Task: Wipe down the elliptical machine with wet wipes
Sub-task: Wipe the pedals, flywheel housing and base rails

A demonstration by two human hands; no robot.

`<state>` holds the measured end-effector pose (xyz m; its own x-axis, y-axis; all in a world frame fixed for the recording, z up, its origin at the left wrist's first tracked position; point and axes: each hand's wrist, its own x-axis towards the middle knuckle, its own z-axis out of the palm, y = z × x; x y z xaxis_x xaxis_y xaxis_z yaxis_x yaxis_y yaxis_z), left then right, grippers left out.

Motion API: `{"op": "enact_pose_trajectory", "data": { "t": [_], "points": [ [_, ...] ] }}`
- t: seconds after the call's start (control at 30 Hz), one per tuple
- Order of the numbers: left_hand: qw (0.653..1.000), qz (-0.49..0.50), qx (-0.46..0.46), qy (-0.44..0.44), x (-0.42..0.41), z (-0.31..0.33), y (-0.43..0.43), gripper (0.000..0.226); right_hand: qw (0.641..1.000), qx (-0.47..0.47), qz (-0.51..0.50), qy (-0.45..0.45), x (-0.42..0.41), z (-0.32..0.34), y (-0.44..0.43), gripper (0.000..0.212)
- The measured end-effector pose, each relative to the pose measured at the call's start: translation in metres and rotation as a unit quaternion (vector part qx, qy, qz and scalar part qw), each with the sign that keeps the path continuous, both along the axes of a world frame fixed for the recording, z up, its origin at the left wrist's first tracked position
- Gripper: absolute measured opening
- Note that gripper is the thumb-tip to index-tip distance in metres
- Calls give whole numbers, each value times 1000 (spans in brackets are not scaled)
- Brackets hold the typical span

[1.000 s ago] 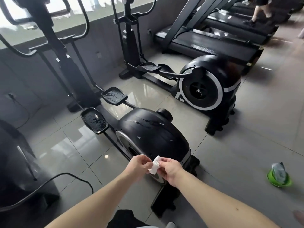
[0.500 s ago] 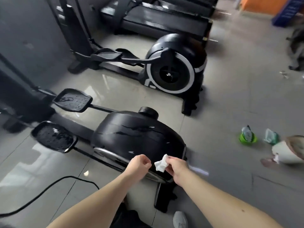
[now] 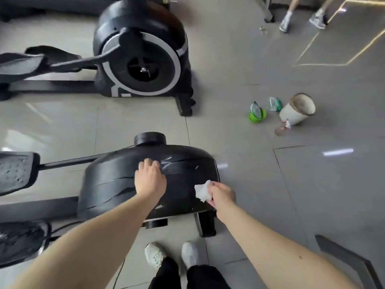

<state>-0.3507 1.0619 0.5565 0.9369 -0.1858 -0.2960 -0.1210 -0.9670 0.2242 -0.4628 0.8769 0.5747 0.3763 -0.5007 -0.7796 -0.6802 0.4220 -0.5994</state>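
Black plastic, scuffed and streaked with pale scratches: flywheel housing of the near elliptical machine (image 3: 116,178), low in the centre of the frame, with a round knob (image 3: 150,138) on top and a studded pedal (image 3: 15,170) out at the left edge. Planted on the crown of that housing, the left hand (image 3: 150,180), knuckles up, fingers curled in together, tips hidden, nothing visible in the grip. Just to its right, over the housing's right end, the right hand (image 3: 221,195), thumb and fingertips pinching a crumpled white wet wipe (image 3: 202,191). Whether the wipe touches the shell cannot be told.

At the bottom centre, two pale shoes (image 3: 155,255) side by side on the grey tiled floor (image 3: 270,184), below dark trouser legs. In the upper left, a second elliptical (image 3: 141,65) with a white-ringed wheel cover. At middle right, well apart from both machines, a green tub (image 3: 257,114), a small green-and-clear pack (image 3: 275,104) beside it and a white container (image 3: 298,111) with a brown rim, tilted over. At the top right edge, another person's sneakers (image 3: 286,19).
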Motion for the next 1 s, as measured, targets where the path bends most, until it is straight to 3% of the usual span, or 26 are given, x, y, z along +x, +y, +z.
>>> {"op": "enact_pose_trajectory", "data": {
  "t": [0.13, 0.23, 0.3, 0.43, 0.57, 0.63, 0.7, 0.77, 0.9, 0.93, 1.0],
  "points": [
    [996, -24, 78, 27, 32, -4, 2, 71, 1000, -17, 19, -2, 18, -17, -12, 19],
    [988, -29, 125, 88, 50, -13, 5, 106, 990, -106, 93, -17, 40, -39, -15, 18],
    [982, -32, 144, 118, 59, -19, 9, 117, 974, -154, 165, -33, 54, -57, -11, 22],
    [976, -32, 147, 159, 69, -27, 19, 122, 897, -270, 346, -58, 51, -110, -2, 41],
    [975, -38, 135, 171, 77, -33, 23, 122, 833, -323, 444, -60, 50, -140, -10, 49],
    [975, -39, 132, 173, 79, -34, 22, 122, 827, -312, 467, -24, 55, -142, -11, 59],
    [974, -37, 133, 177, 80, -36, 21, 123, 846, -302, 439, 8, 60, -137, 5, 67],
    [974, -33, 135, 177, 81, -37, 22, 124, 846, -316, 428, -12, 65, -122, 37, 78],
    [976, -32, 129, 170, 81, -41, 24, 124, 760, -341, 545, -95, 49, -108, 72, 86],
    [977, -32, 128, 169, 81, -41, 24, 124, 759, -344, 545, -88, 51, -111, 64, 84],
    [977, -34, 128, 170, 81, -42, 23, 123, 792, -355, 495, -38, 63, -124, 37, 77]
  ]
}}
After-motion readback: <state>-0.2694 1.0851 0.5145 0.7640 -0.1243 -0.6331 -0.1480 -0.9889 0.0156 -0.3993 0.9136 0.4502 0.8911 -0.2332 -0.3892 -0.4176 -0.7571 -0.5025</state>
